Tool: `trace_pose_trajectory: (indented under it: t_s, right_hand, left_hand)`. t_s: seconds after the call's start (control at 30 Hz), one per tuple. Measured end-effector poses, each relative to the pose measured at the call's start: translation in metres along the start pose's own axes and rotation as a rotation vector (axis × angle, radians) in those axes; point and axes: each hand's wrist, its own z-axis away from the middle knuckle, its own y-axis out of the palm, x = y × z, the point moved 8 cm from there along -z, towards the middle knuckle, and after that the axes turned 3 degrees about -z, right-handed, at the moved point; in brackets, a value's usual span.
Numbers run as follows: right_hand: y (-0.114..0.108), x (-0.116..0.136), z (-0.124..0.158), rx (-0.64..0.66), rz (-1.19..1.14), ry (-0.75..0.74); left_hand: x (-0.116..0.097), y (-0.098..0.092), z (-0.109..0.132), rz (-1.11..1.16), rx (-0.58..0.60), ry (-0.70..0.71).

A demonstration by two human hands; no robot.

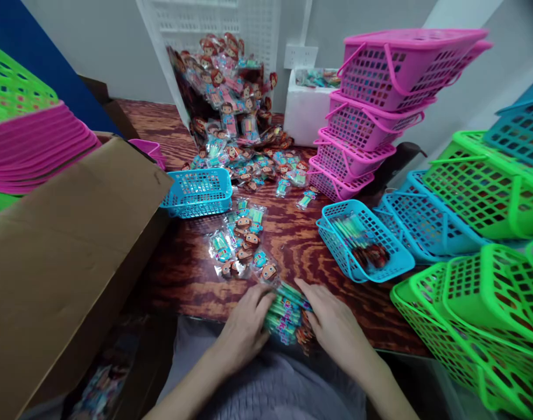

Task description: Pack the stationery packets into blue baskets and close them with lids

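Note:
My left hand (244, 326) and my right hand (334, 326) press from both sides on a stack of small wrapped packets (287, 315) at the near edge of the wooden table (301, 245). Both hands have their fingers curled around the stack. The packets are clear plastic with green and pink sticks and a cartoon doll head. Several loose packets (242, 245) lie just beyond my hands. A blue basket (363, 239) to the right holds a bundle of the same packets.
A big heap of packets (231, 99) lies at the back. Another blue basket (199, 191) sits left of centre. Pink baskets (371, 111) stack at the back right, green baskets (489, 315) and more blue ones at the right. A cardboard box flap (65, 256) is on the left.

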Motion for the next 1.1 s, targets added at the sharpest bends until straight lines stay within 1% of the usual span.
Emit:
trace_pose_trajectory:
  t_s: [0.13,0.23,0.37,0.47,0.57,0.63,0.77,0.87,0.97,1.03,1.1]
  right_hand:
    - [-0.002,0.003,0.004,0.032,0.001,-0.025]
    - [0.0,0.0,0.004,0.045,-0.006,-0.015]
    - [0.001,-0.007,-0.001,0.038,-0.074,-0.002]
    - [0.003,-0.016,-0.006,0.051,-0.117,0.043]
    - [0.007,-0.026,-0.009,0.082,-0.101,0.11]
    - [0.008,-0.032,-0.008,0.08,-0.08,0.142]
    - [0.004,-0.038,-0.008,0.065,-0.064,0.144]
    - [0.003,-0.028,-0.014,0.094,-0.071,0.079]
    - [0.007,-0.009,-0.022,0.125,-0.047,-0.008]
    - [0.009,0.003,-0.027,0.136,-0.019,-0.056]
    - [0.007,0.008,-0.033,0.145,-0.014,-0.083]
  left_hand:
    - [0.004,0.0,0.002,-0.016,0.003,-0.066]
    - [0.003,-0.001,0.001,-0.017,0.017,-0.076]
    - [-0.002,-0.004,-0.001,-0.016,0.029,-0.047]
    - [-0.006,-0.006,-0.002,-0.026,0.021,-0.017]
    - [-0.01,-0.005,-0.003,-0.033,0.026,0.015]
    - [-0.011,-0.003,-0.003,-0.04,0.035,0.022]
    - [-0.011,-0.001,-0.003,-0.06,0.02,0.033]
    - [-0.015,-0.004,-0.004,-0.128,-0.031,0.058]
    - [-0.023,-0.009,-0.007,-0.258,-0.062,0.109]
    - [-0.03,-0.011,-0.01,-0.324,-0.044,0.173]
    - [-0.035,-0.011,-0.015,-0.345,0.017,0.216]
